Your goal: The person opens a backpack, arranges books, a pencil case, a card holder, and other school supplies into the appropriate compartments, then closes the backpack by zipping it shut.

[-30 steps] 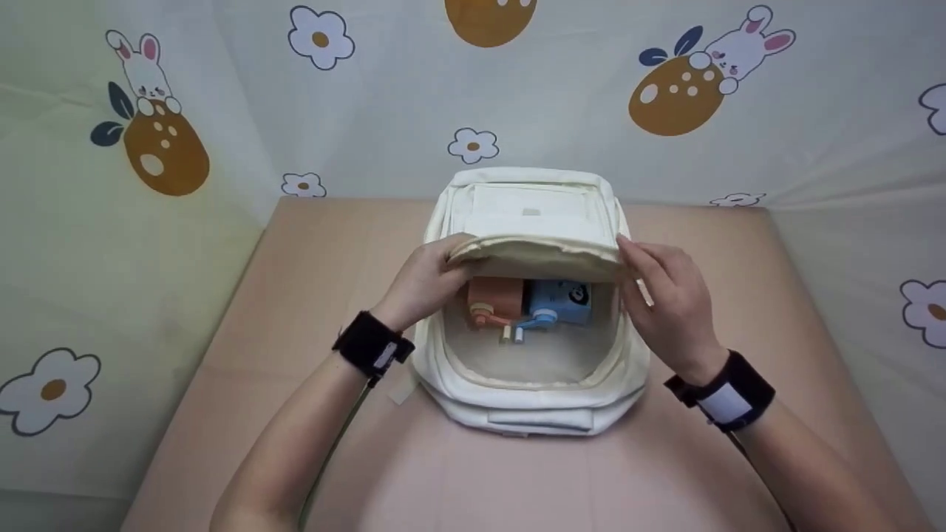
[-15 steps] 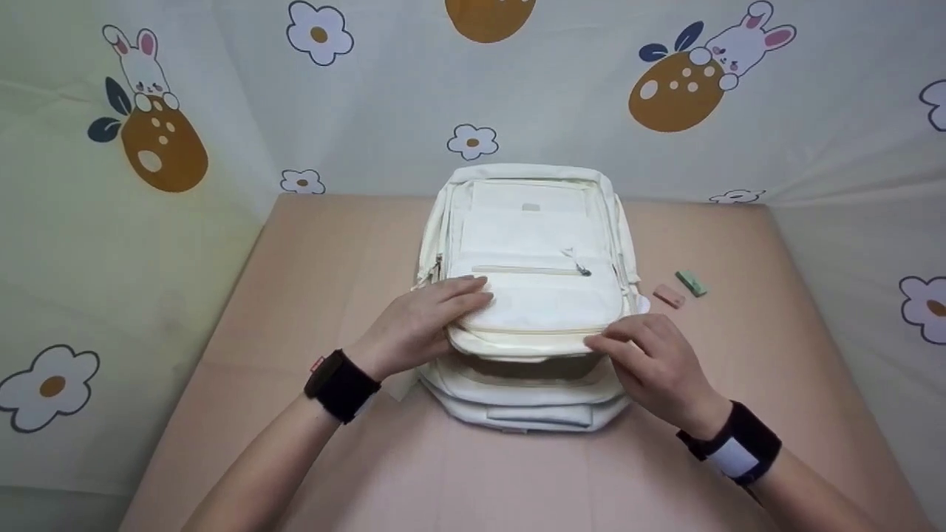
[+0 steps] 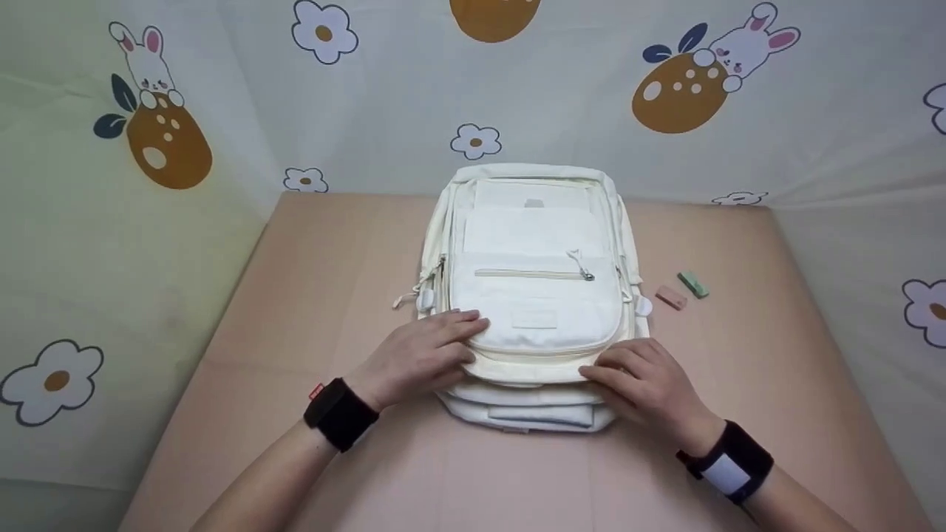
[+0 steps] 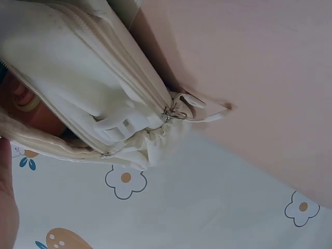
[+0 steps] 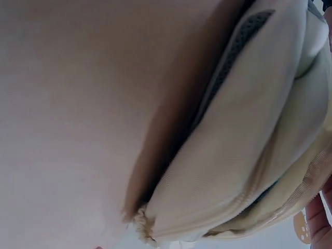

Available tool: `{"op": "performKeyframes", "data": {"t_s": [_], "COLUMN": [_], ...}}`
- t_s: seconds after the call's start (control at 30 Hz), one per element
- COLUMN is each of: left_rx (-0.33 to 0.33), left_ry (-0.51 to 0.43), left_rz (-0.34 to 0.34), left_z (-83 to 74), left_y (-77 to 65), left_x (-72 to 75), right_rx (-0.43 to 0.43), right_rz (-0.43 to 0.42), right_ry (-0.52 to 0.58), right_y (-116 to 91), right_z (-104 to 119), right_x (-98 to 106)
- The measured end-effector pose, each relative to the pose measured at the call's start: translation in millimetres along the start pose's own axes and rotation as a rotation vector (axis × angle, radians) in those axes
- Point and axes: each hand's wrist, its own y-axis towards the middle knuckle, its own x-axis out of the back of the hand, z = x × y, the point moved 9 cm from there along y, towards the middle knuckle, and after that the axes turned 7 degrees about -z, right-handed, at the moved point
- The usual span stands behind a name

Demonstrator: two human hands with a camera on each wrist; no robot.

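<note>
Though apart, left hand loose, right hand pinch-tight, on backpack flap edge; tabletop alongside.

No text is readable: the red tag on the left wristband and the patch on the backpack are illegible.

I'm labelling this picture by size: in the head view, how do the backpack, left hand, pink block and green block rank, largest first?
1. Backpack
2. Left hand
3. Pink block and green block: too alike to rank.
</note>
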Motion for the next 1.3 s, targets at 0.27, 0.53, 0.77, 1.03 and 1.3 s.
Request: {"op": "performKeyframes", "data": {"t_s": [0.27, 0.53, 0.77, 1.03, 1.3], "left_rx": [-0.026, 0.000, 0.009, 0.003, 0.063], "left_ry": [0.070, 0.119, 0.153, 0.164, 0.054], "left_rz": [0.071, 0.094, 0.148, 0.178, 0.140], "left_z": [-1.8, -2.2, -3.1, -4.3, 1.0], "left_y": [-9.3, -13.9, -14.3, -10.4, -4.5], "left_x": [-9.9, -14.1, -19.9, -20.3, -8.1], "right_rx": [0.002, -0.005, -0.005, 0.039, 0.042], "right_rz": [0.068, 0.167, 0.347, 0.350, 0.597], "right_ry": [0.008, 0.033, 0.002, -0.031, -0.143], "right_y": [-9.2, -4.6, 4.1, 51.0, 78.9], "right_z": [0.1, 2.8, 7.5, 18.2, 15.3], "right_x": [-11.6, -22.7, -34.2, -29.3, -78.9]}}
